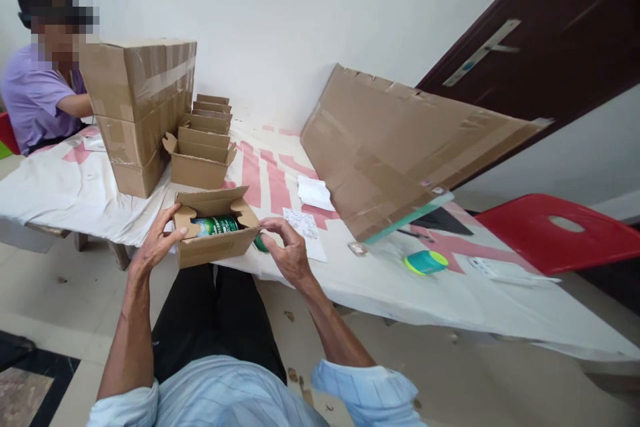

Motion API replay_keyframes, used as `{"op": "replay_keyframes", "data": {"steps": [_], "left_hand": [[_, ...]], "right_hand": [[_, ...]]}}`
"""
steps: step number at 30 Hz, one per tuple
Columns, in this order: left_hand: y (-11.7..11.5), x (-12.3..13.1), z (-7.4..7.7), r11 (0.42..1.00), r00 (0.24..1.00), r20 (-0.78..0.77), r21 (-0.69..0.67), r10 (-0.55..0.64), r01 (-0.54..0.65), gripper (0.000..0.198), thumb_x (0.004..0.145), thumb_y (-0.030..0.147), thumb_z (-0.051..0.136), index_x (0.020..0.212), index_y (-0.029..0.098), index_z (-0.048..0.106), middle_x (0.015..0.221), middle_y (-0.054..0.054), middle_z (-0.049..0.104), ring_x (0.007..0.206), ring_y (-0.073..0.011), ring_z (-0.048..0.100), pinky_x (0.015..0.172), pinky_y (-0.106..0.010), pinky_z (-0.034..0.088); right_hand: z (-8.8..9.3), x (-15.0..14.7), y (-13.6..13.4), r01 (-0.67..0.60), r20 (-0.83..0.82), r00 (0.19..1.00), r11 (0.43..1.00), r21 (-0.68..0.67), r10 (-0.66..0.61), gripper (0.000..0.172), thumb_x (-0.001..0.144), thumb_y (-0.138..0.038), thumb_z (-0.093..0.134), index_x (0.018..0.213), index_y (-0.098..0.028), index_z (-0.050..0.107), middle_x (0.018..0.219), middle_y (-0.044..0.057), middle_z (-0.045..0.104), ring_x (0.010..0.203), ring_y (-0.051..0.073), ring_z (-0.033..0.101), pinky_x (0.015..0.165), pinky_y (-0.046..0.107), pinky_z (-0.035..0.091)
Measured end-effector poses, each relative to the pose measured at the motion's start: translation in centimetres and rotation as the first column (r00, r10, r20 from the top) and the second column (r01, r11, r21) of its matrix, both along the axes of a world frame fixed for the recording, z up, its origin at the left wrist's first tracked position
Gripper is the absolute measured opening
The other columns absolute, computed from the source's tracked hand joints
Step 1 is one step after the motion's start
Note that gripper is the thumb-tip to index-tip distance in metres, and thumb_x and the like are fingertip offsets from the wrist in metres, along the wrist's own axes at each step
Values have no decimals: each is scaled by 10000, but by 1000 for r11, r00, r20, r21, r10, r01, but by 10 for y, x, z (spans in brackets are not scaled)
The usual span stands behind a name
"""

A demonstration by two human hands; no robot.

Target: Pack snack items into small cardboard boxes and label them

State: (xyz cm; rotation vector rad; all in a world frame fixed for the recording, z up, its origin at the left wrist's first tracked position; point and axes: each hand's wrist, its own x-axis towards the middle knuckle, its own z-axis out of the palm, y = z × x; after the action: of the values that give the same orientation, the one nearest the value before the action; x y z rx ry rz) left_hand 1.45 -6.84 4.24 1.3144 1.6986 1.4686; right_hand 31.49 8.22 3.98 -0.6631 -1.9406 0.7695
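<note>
A small open cardboard box (213,252) is in front of me at the table's near edge, its back lid flap standing up. Inside it lies a green printed container (219,225), partly hidden by the side flaps. My left hand (159,240) grips the box's left end, thumb over the front rim. At the right end, the curled fingers of my right hand (289,250) hold the box's corner. A green round thing (261,243) shows between that hand and the box; its kind is unclear.
Several open small boxes (200,169) stand in a row behind, beside taped stacked cartons (137,113). A large cardboard sheet (395,147) leans at the right. A teal jar (425,262) and papers (315,193) lie on the cloth. A person (43,93) sits far left; a red chair (560,233) stands right.
</note>
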Motion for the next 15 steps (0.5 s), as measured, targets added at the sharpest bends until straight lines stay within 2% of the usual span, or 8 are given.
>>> {"op": "replay_keyframes", "data": {"steps": [2, 5, 7, 11, 15], "left_hand": [[-2, 0, 1, 999, 999, 19, -13, -44, 45, 929, 811, 627, 804, 1613, 270, 498, 1708, -150, 417, 1548, -430, 430, 1131, -549, 551], [-4, -2, 2, 996, 996, 8, -19, -89, 89, 1049, 757, 620, 859, 1649, 260, 440, 1723, -164, 383, 1556, -438, 420, 1152, -560, 539], [-5, -2, 2, 994, 994, -10, -20, -108, 108, 1112, 721, 621, 891, 1663, 271, 416, 1740, -161, 346, 1574, -445, 395, 1172, -569, 526], [-6, -2, 2, 991, 990, -48, -21, -135, 134, 1234, 649, 602, 954, 1690, 303, 362, 1779, -151, 250, 1611, -449, 333, 1196, -569, 515], [-6, -1, 2, 991, 989, -66, -28, -131, 129, 1261, 648, 566, 968, 1706, 311, 330, 1775, -146, 249, 1622, -449, 312, 1206, -566, 512]], "right_hand": [[-3, 5, -7, -2, 38, 999, 993, 120, -2, 104, 929, -268, 636, 1028, -265, 669, 1134, 95, 756, 1125, 285, 720, 1019, 497, 590], [-11, 10, -14, 13, 89, 995, 959, 282, -40, 169, 907, -208, 630, 1053, -272, 685, 1199, 116, 741, 1164, 305, 705, 1026, 526, 588], [-18, 12, -17, 34, 122, 989, 940, 340, -80, 190, 907, -219, 648, 1081, -275, 697, 1261, 130, 723, 1210, 324, 687, 1043, 552, 583], [-30, 11, -22, 75, 152, 978, 928, 366, -139, 186, 931, -309, 695, 1111, -269, 721, 1351, 154, 683, 1271, 353, 654, 1047, 582, 586], [-32, 8, -21, 102, 135, 978, 931, 351, -158, 146, 972, -329, 656, 1066, -258, 743, 1372, 161, 664, 1294, 352, 638, 1029, 574, 593]]}}
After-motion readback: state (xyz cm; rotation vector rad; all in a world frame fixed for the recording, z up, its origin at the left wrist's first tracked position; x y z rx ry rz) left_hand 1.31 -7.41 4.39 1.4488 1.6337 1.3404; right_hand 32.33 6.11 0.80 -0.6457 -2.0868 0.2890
